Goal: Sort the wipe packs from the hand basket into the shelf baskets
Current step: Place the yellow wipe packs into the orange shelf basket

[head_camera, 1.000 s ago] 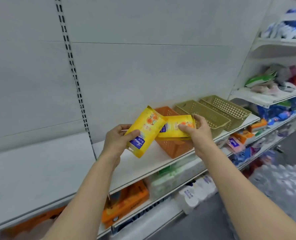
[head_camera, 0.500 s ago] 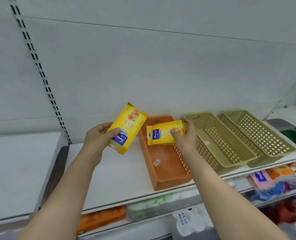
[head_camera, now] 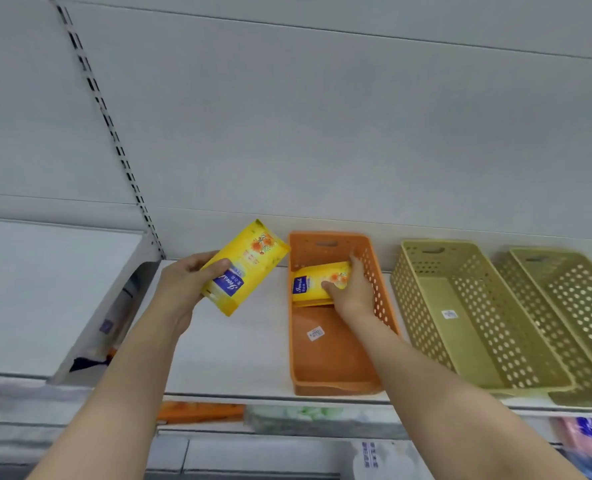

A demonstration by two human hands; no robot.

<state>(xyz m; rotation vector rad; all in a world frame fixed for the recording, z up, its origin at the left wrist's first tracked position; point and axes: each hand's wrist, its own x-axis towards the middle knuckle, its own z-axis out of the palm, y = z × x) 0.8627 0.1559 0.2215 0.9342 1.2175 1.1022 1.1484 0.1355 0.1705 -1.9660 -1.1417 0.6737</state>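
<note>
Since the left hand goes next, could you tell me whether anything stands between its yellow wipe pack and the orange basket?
Nothing visible stands between them. The left hand holds its wipe pack just left of the orange basket. Inside, the right hand and its pack fill the far end; the near floor shows only a small sticker.

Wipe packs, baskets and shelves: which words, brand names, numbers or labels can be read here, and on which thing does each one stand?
"Fresh": white script on the blue patch of the yellow pack held by the right hand inside the orange basket.
Yellow pack in the left hand: same blue patch, seen upside down, script too blurred to be sure.
White stickers in the orange basket and the green basket: too small.
Lower-shelf goods: blurred.
</note>
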